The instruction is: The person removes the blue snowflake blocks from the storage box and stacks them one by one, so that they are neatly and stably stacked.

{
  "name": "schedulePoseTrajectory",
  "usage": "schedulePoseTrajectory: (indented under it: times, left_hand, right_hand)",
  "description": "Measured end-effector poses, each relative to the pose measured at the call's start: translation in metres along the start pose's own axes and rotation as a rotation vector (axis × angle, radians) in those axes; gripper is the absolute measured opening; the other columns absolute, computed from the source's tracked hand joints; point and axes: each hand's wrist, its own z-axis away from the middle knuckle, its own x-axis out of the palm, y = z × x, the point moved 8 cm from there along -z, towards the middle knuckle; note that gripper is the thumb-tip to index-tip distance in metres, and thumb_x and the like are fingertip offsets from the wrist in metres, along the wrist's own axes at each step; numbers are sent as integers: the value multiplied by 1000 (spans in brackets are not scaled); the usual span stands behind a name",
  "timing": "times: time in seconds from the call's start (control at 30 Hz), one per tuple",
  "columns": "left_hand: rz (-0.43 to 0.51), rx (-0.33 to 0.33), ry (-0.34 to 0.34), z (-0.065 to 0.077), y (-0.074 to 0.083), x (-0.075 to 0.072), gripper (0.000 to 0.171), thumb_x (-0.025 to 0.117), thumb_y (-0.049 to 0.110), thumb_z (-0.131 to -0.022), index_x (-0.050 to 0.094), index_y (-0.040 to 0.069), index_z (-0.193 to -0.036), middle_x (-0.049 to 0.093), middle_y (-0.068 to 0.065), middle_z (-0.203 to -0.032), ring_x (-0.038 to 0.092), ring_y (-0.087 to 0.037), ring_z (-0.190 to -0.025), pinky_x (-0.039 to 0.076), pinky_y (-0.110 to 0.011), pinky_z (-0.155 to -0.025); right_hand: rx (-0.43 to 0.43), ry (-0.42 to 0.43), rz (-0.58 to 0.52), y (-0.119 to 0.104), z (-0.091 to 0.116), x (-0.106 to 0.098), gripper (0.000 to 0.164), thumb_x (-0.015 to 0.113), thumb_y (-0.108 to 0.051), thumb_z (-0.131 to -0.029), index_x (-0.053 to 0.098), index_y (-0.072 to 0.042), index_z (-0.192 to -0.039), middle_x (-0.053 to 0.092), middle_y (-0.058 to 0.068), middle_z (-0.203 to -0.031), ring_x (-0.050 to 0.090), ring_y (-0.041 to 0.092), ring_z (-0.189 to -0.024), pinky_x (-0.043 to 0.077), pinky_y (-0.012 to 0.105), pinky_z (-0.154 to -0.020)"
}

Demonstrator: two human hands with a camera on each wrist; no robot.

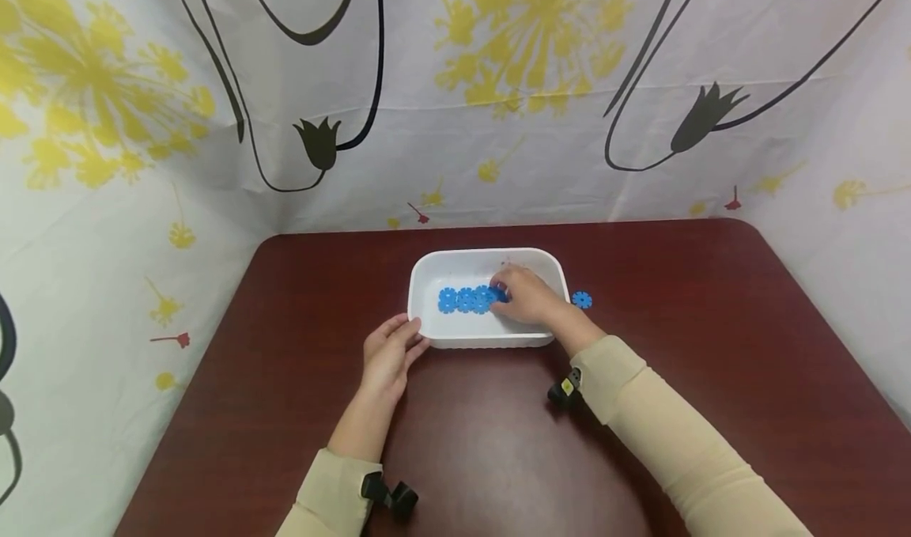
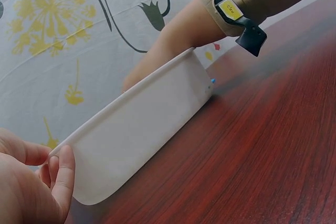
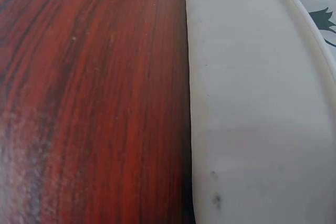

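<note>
A white plastic tray [image 1: 484, 338] stands on the table. My left hand [image 1: 390, 355] pinches its near left corner, with the thumb at the rim; in the left wrist view, fingers [image 2: 64, 177] press the outer wall. Inside lie several blue snowflake discs [image 1: 466, 300], joined or laid side by side in a row. My right hand [image 1: 525, 293] reaches over the right wall into the tray, its thumb and fingers curled round a blue disc at the row's right end. That disc is partly hidden by the fingers. The right wrist view shows the tray's outer wall [image 3: 257, 98], without the hand.
One loose blue snowflake disc [image 1: 582, 300] lies on the dark red wooden table [image 1: 342, 276], just outside the tray's right wall. A white cloth [image 1: 427, 157] with yellow and grey flower prints hangs behind and beside the table. Black wrist cameras [image 1: 390, 496] sit at both cuffs.
</note>
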Motion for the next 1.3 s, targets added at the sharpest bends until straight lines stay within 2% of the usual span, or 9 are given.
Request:
schedulePoseTrajectory:
  times: [0.3, 0.57, 0.7, 0.93, 1.1, 1.3]
  left_hand:
    - [11, 0, 4, -1, 1, 1, 34, 68, 2, -95, 54, -5, -125, 57, -14, -105, 63, -22, -91, 62, -31, -83]
    - [16, 1, 3, -1, 2, 3, 31, 67, 0, -95, 55, -5, -123, 57, -12, -102, 63, -22, -90, 63, -31, -82]
    - [23, 9, 2, -1, 2, 3, 32, 67, 0, -95, 54, -6, -124, 57, -13, -100, 62, -21, -88, 63, -31, -81]
    - [27, 12, 5, -2, 2, 2, 33, 67, 0, -95, 54, -6, -125, 57, -12, -99, 63, -20, -86, 63, -31, -81]
    - [22, 10, 6, -1, 3, 2, 33, 67, 0, -95, 54, -5, -125, 57, -12, -99, 63, -21, -87, 63, -31, -81]
    - [22, 10, 2, 0, 2, 3, 33, 67, 1, -95, 53, -6, -125, 57, -12, -98, 63, -21, -87, 63, -31, -80]
  right_hand:
    - [43, -3, 69, 3, 2, -6, 35, 79, -17, -85, 69, 0, -115, 64, 13, -108, 58, 28, -101, 52, 45, -95]
    - [19, -16, 3, 3, 2, -4, 28, 78, -11, -85, 61, -5, -107, 63, 10, -95, 57, 25, -88, 52, 42, -83]
    - [0, -34, -21, 4, 0, -1, 29, 76, -9, -88, 59, -4, -110, 64, 10, -90, 59, 25, -84, 53, 41, -81]
    - [2, -65, -40, 4, -1, -2, 44, 80, -12, -87, 58, -3, -123, 67, 10, -94, 62, 24, -88, 54, 41, -86]
    - [-4, -58, -45, 2, -1, -3, 40, 81, -14, -87, 64, -1, -121, 68, 10, -95, 63, 23, -89, 56, 41, -85]
    - [-19, -7, -54, -1, 1, -8, 38, 82, -16, -86, 65, -3, -118, 67, 10, -96, 63, 23, -87, 56, 39, -82]
